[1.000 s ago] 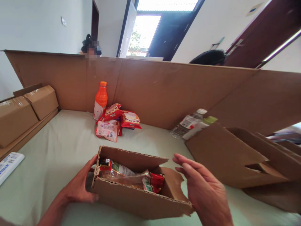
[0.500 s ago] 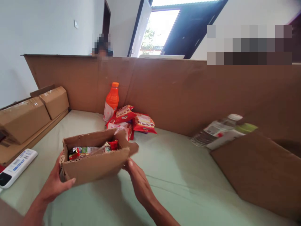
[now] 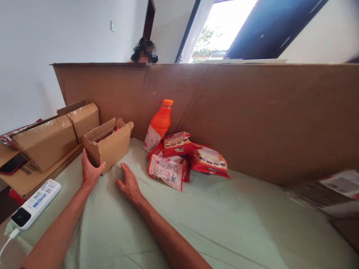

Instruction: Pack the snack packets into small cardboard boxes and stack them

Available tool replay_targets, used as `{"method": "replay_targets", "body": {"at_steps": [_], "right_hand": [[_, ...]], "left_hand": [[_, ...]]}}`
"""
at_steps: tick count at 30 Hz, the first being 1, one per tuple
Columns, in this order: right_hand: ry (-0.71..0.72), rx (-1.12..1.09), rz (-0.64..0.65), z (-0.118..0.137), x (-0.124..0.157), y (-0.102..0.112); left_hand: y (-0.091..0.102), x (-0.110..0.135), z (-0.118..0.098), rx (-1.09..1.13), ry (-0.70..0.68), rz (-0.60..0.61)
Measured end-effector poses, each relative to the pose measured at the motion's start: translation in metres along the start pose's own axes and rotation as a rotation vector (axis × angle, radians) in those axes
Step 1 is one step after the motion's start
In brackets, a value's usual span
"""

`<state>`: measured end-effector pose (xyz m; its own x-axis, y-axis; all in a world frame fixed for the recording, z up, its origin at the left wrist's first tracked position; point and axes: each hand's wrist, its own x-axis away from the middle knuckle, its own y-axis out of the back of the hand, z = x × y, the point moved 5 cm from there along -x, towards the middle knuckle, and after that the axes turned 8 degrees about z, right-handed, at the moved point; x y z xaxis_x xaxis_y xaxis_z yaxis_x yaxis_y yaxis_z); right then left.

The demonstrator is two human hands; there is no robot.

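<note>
A small open-topped cardboard box [image 3: 113,149] stands on the green cloth against the longer cartons, only a bit of red wrapper showing inside. Around its near left corner is my left hand [image 3: 91,172], thumb on the front and fingers along the end, gripping it. My right hand [image 3: 129,183] is apart from the box, just right of it, open with fingers stretched above the cloth. Beyond that hand lie several red snack packets, including a pink-and-white packet [image 3: 166,172] and a red packet [image 3: 209,160]. An orange bottle [image 3: 159,125] leans behind them.
Taped cartons [image 3: 46,138] line the left side, with a phone [image 3: 12,164] beside them. A white power bank [image 3: 36,203] with a cable lies nearer. A tall cardboard wall [image 3: 238,112] closes the back; a person [image 3: 144,52] is behind it. At right is a blurred clear bottle [image 3: 322,194].
The box has moved back and left, from above the cloth to beside the cartons. My right hand has come off it, while the left stays at its corner. The view has swung right.
</note>
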<state>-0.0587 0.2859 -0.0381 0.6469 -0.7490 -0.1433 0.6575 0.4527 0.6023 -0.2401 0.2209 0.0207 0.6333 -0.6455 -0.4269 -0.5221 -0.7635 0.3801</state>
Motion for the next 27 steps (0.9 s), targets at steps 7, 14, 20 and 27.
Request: {"method": "replay_targets", "body": {"at_steps": [7, 14, 20, 27], "right_hand": [[-0.028, 0.219, 0.055, 0.006, -0.079, -0.009], [-0.007, 0.328, 0.089, 0.003, -0.126, -0.013], [-0.002, 0.428, 0.124, 0.000, -0.135, -0.015], [-0.019, 0.511, 0.105, 0.004, -0.144, -0.013]], "left_hand": [[-0.031, -0.033, 0.022, -0.120, 0.020, -0.093], [-0.040, -0.051, 0.042, -0.166, 0.050, -0.093], [-0.045, -0.057, 0.063, -0.133, 0.081, -0.026], [-0.046, -0.057, 0.071, -0.142, 0.091, 0.020]]}}
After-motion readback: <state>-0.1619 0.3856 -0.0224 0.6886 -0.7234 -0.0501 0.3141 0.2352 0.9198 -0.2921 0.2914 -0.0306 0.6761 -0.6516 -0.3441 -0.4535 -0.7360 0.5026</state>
